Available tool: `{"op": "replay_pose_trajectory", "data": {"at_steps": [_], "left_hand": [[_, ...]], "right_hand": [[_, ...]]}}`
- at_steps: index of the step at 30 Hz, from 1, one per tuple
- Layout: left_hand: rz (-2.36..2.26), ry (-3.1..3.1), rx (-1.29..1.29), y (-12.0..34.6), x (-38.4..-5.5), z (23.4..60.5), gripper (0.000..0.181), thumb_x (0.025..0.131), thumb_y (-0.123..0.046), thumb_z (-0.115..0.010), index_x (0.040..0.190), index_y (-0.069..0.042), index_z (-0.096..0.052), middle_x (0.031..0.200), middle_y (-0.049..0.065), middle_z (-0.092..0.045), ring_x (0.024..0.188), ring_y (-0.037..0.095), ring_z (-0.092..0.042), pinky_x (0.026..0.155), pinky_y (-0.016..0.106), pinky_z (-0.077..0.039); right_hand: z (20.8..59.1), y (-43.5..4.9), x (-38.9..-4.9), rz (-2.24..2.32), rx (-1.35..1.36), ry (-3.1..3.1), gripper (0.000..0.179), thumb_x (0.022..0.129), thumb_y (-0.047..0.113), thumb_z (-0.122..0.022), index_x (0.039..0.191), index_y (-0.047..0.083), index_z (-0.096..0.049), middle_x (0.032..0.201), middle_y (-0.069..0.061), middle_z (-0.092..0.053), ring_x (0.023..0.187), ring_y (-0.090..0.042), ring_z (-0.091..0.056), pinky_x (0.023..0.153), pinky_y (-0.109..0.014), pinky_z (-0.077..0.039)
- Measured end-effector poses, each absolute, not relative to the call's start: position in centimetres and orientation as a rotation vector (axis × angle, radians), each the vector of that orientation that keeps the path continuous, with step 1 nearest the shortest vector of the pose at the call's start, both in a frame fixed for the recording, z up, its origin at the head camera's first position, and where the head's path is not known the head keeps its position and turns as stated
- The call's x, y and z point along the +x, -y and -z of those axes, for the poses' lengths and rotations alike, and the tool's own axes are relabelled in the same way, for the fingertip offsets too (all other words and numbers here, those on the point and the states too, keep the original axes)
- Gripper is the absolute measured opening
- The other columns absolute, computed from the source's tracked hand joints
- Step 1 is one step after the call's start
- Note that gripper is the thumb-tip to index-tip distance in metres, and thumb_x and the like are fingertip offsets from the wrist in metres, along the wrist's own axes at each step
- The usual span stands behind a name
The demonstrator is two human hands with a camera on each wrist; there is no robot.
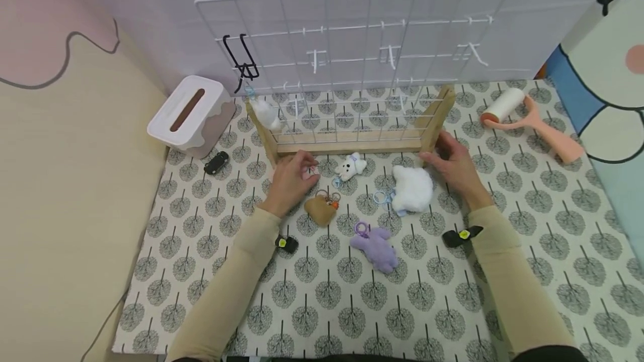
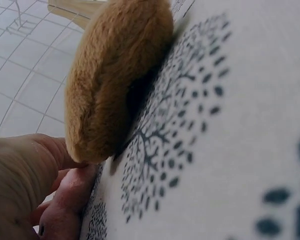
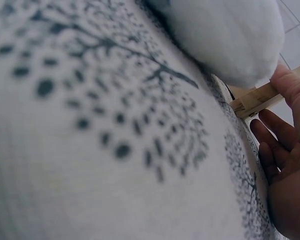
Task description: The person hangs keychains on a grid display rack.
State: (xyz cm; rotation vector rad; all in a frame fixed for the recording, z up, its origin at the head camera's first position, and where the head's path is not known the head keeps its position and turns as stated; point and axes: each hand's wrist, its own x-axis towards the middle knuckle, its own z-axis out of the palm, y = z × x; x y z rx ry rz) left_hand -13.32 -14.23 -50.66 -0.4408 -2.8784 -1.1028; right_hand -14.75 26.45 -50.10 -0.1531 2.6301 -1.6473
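Your right hand [image 1: 455, 166] is gripping the wooden stand [image 1: 352, 144] low at its right end, the thumb lying on one side of the wood and the fingers on the other. Your left hand [image 1: 289, 179] is resting by the stand's left end, its fingers bending toward the base. A small white piece [image 1: 312, 170] is lying at those fingers; the fingertips are hiding in both the head and left wrist views, so I cannot tell whether you are pinching it, touching the wood or holding nothing.

The stand is sitting toward the back of the patterned tablecloth [image 1: 352, 331], bearing the white wire rack [image 1: 352, 60]. At the rack's left side a black hook [image 1: 247, 70] is hanging, with a white fluffy pendant [image 1: 266, 114] dangling below.

To be steadying the stand well, I'd be pressing it down low and evenly, not tugging sideways; a jerk could be setting that pendant swinging. Be watching your room, too: the white plush [image 1: 413, 189] is lying just beside your right hand, the brown plush [image 1: 320, 210] is lying near your left wrist, and the white dog plush [image 1: 351, 167] is lying in front of the base. The purple plush [image 1: 378, 249] is lying nearer you, well apart from both hands.
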Motion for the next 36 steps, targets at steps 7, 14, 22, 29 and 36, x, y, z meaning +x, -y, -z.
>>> {"op": "replay_pose_trajectory", "data": {"at_steps": [7, 14, 22, 29, 36], "left_hand": [[1.101, 2.857, -0.457, 13.90, -13.21, 50.33, 0.035, 0.090, -0.009, -0.082, 0.118, -0.007, -0.062, 0.115, 0.010, -0.078, 0.090, 0.029, -0.066, 0.110, 0.051, -0.043], [1.144, 2.853, -0.390, 13.63, -13.26, 50.29, 0.029, 0.091, -0.007, -0.082, 0.113, -0.006, -0.063, 0.105, 0.009, -0.077, 0.083, 0.024, -0.064, 0.083, 0.041, -0.052], [1.092, 2.850, -0.456, 13.45, -13.70, 50.48, 0.022, 0.093, -0.007, -0.081, 0.108, -0.006, -0.064, 0.099, 0.008, -0.075, 0.083, 0.022, -0.065, 0.078, 0.036, -0.055], [1.044, 2.796, -0.544, 13.76, -13.79, 50.86, 0.022, 0.094, -0.009, -0.080, 0.105, -0.008, -0.061, 0.093, 0.009, -0.074, 0.080, 0.025, -0.063, 0.095, 0.049, -0.049], [1.253, 2.750, -0.546, 14.18, -13.64, 50.66, 0.019, 0.097, -0.006, -0.076, 0.107, -0.006, -0.059, 0.094, 0.009, -0.072, 0.077, 0.020, -0.064, 0.082, 0.038, -0.057]], "right_hand": [[50.42, -26.44, -14.82, 1.656, -0.147, -2.634, 0.070, 0.099, 0.011, -0.076, 0.161, 0.013, -0.044, 0.155, -0.025, -0.052, 0.143, -0.042, -0.048, 0.121, -0.049, -0.038], [50.62, -26.47, -14.67, 1.640, -0.130, -2.629, 0.070, 0.099, 0.013, -0.076, 0.161, 0.012, -0.044, 0.154, -0.025, -0.053, 0.143, -0.040, -0.049, 0.119, -0.048, -0.039], [50.61, -26.45, -14.88, 1.675, -0.166, -2.641, 0.069, 0.099, 0.006, -0.074, 0.160, 0.009, -0.044, 0.152, -0.025, -0.055, 0.139, -0.031, -0.052, 0.113, -0.026, -0.040], [50.32, -26.28, -14.90, 1.691, -0.182, -2.632, 0.069, 0.099, 0.003, -0.072, 0.160, 0.006, -0.042, 0.151, -0.029, -0.054, 0.130, -0.004, -0.051, 0.114, -0.028, -0.040], [49.90, -26.05, -14.67, 1.654, -0.154, -2.648, 0.068, 0.099, 0.003, -0.072, 0.160, 0.004, -0.041, 0.151, -0.028, -0.054, 0.132, -0.010, -0.051, 0.112, -0.023, -0.039]]}}
